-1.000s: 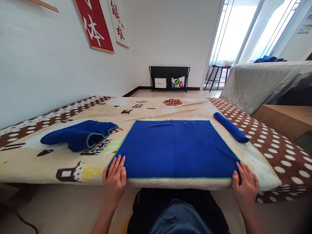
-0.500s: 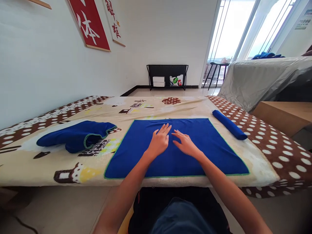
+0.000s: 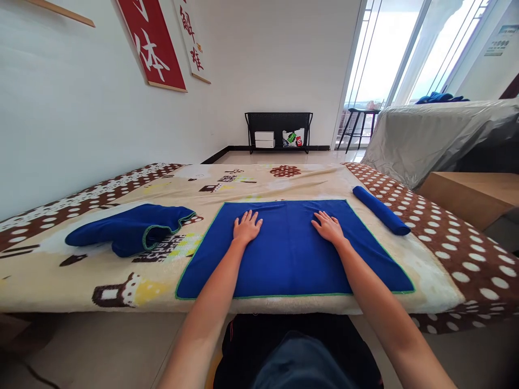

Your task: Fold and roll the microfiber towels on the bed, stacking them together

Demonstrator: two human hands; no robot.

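Observation:
A blue towel (image 3: 284, 259) with green edging lies spread out in front of me, its near edge close to the front of the blanket-covered surface. My left hand (image 3: 246, 227) rests flat on its left part, fingers spread. On the right part, my right hand (image 3: 327, 227) lies palm down with its fingers apart. Neither hand grips anything. To the right is a rolled blue cloth (image 3: 381, 210). At the left sits a crumpled blue cloth (image 3: 125, 227) with the same green edging, partly folded over itself.
A cream patterned blanket (image 3: 259, 183) covers the surface, with a brown polka-dot border (image 3: 462, 254). Beyond stands a low black rack (image 3: 279, 121). On the right are a cardboard box (image 3: 466, 194) and a grey-sheeted piece of furniture (image 3: 430, 129). A stool (image 3: 359, 121) is by the window.
My hands have moved apart from the towel's middle, the left one leftward and the right one rightward, and now lie flat on it. The camera view has tilted slightly up.

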